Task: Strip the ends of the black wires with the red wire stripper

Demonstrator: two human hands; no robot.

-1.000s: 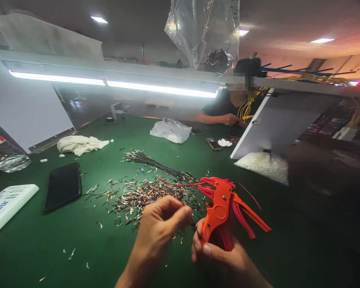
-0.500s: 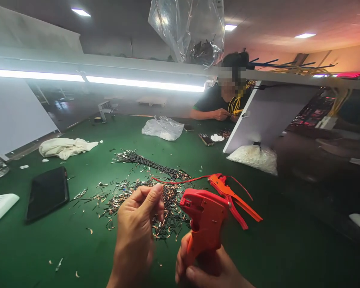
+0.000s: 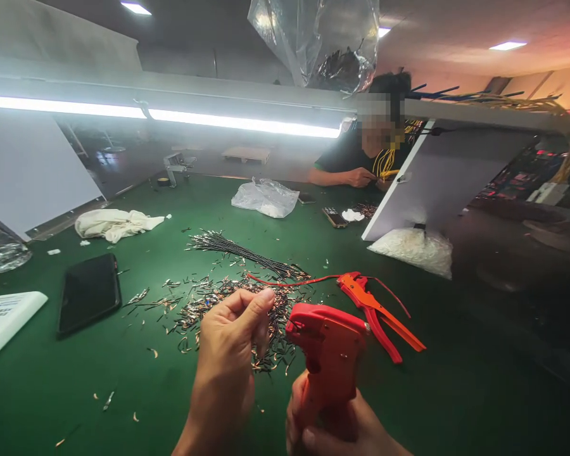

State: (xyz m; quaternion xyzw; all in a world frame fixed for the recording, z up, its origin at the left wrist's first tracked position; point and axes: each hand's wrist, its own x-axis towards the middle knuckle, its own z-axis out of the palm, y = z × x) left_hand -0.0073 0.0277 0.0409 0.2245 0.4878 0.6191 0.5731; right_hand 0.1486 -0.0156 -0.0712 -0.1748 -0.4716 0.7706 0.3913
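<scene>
My right hand [image 3: 342, 418] is wrapped round the handles of a red-orange wire stripper [image 3: 335, 348], its jaws turned to the left. Just left of those jaws, my left hand [image 3: 232, 332] is closed in a pinch, thumb against the curled fingers. Whatever sits in that pinch, if anything, I cannot make out. Behind the left hand spreads a pile of short black wire offcuts [image 3: 194, 313] with copper bits. A bundle of black wires [image 3: 247, 253] lies beyond the pile. A second wire stripper [image 3: 375, 313], orange and red, rests near a thin red wire [image 3: 308, 282].
On the left are a black phone [image 3: 90, 294], a white box [image 3: 9, 323] and a cream cloth [image 3: 116, 223]. A clear plastic bag [image 3: 266, 196] lies farther back. A co-worker [image 3: 351, 164] handles yellow wires across the green table. A bag of white pieces [image 3: 413, 250] sits by a slanted panel [image 3: 446, 177].
The view has turned a little, so the table's contents appear farther right. My left hand stays pinched close to the stripper's jaws, and my right hand keeps its grip.
</scene>
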